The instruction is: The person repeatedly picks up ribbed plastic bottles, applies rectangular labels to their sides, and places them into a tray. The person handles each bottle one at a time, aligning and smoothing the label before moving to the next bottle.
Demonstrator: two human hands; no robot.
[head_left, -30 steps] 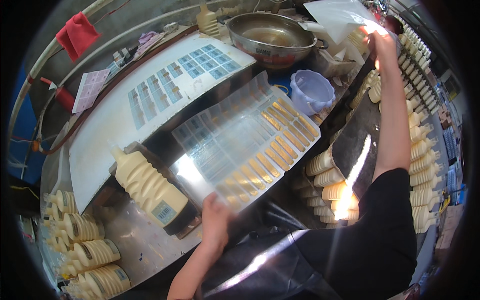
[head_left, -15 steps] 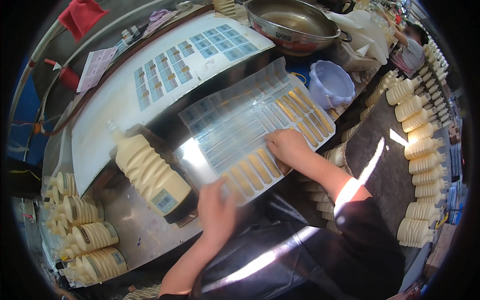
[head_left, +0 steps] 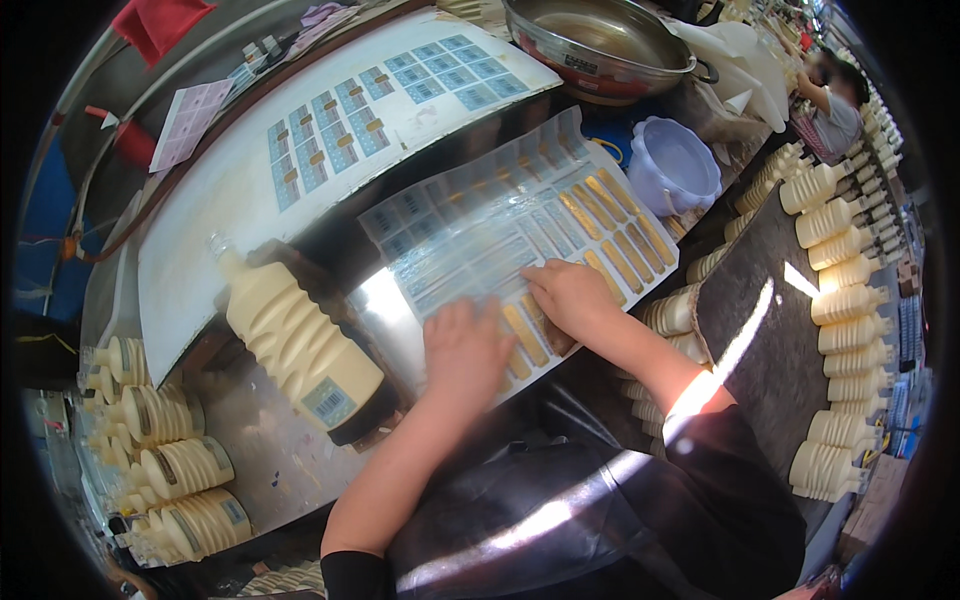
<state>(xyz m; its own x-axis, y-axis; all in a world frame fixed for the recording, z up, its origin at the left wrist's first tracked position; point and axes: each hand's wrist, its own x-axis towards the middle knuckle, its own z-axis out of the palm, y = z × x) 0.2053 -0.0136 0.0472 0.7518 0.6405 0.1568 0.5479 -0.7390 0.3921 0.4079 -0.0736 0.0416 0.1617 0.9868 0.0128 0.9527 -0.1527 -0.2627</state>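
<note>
A pale, glossy sheet of labels (head_left: 465, 225) lies in front of me, with rows of gold strips (head_left: 590, 215) and blue-grey strips. My left hand (head_left: 465, 345) is over its near left part, smeared by motion, so its fingers cannot be read. On the sheet's middle rests my right hand (head_left: 572, 298), fingers curled and pressed together at the tips. Whatever they pinch is too small to make out. Left of the sheet, a cream ribbed bottle (head_left: 295, 335) lies tilted on a dark support, a blue label near its base.
A white slanted board (head_left: 220, 240) carries rows of blue labels. Beyond the sheet stand a lilac bucket (head_left: 675, 170) and a large metal basin (head_left: 600, 50). Cream bottles (head_left: 185, 470) lie stacked at left; more (head_left: 845, 275) line the right. A person (head_left: 830, 110) sits far right.
My left hand has moved right and away from me, from the sheet's near left corner onto the sheet. My right hand stays at nearly the same place on it.
</note>
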